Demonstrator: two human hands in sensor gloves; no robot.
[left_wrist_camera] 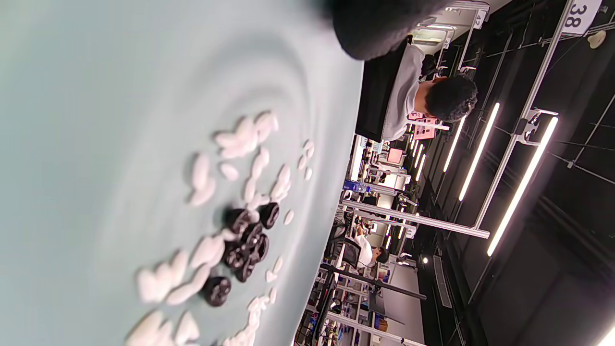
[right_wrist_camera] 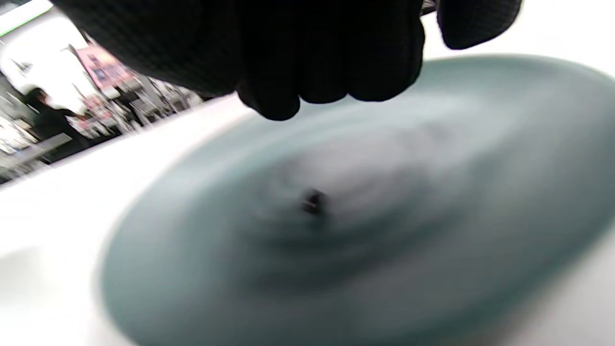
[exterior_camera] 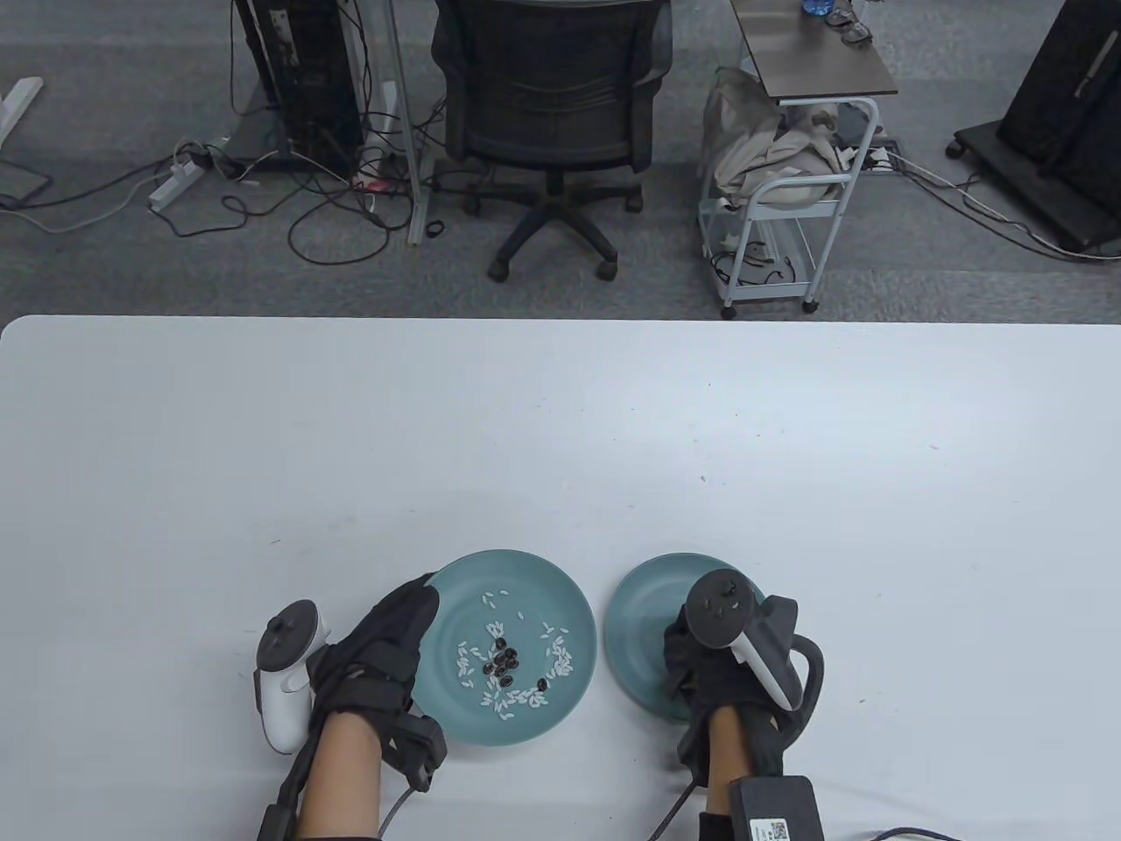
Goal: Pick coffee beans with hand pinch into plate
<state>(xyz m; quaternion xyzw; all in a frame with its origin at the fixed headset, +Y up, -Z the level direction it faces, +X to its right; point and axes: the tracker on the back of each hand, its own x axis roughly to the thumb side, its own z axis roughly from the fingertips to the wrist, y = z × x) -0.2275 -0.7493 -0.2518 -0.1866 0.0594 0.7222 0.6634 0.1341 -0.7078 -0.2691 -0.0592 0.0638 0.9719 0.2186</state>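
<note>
A teal plate (exterior_camera: pixel 560 596) at the left holds white rice grains (exterior_camera: pixel 495 626) and a cluster of dark coffee beans (exterior_camera: pixel 504 663); the left wrist view shows those beans (left_wrist_camera: pixel 247 240) among the rice (left_wrist_camera: pixel 240 139). My left hand (exterior_camera: pixel 394 626) lies against this plate's left rim with its fingers fairly straight and holds nothing. A second teal plate (exterior_camera: pixel 639 613) sits to the right. My right hand (exterior_camera: pixel 683 653) hovers over it, fingers (right_wrist_camera: pixel 307 91) curled together, nothing visible between them. One dark bean (right_wrist_camera: pixel 313 201) lies near the middle of that plate (right_wrist_camera: pixel 432 144).
The white table (exterior_camera: pixel 560 438) stretches far beyond both plates. Past its far edge stand an office chair (exterior_camera: pixel 547 105) and a white cart (exterior_camera: pixel 788 201). A black box with a cable (exterior_camera: pixel 775 806) sits on my right forearm.
</note>
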